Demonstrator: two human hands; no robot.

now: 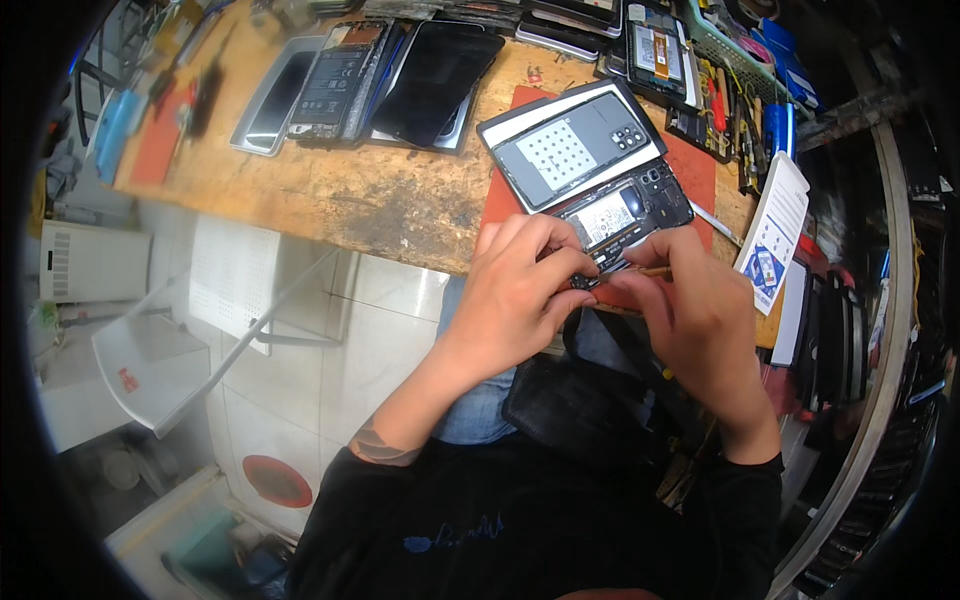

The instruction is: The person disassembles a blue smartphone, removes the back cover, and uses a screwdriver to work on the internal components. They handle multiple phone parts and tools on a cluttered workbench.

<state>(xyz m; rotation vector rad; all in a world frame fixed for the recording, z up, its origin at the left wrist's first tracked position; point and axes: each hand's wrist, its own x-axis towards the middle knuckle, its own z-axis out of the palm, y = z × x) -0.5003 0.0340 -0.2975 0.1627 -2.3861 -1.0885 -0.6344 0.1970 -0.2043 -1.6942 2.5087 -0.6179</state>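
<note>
An opened phone [660, 205] with its battery and inner parts bare lies on an orange-red mat [502, 195] near the bench's front edge. Just in front of it, my left hand [515, 295] pinches a small dark part [583, 283] between thumb and fingers. My right hand [700, 315] is closed around a thin brownish tool [655, 271], whose tip points at that part. The tool's exact kind is too small to make out. Beyond the phone sits a grey phone back cover [575, 145] with camera holes, tilted and resting on a white and dark layer.
Several phones, among them a black one [440, 80], rest at the bench's far left. Hand tools [718, 100] and a green basket [735, 45] crowd the far right. A printed white card [775, 230] lies at the right edge. A white chair [170, 370] stands left of the bench.
</note>
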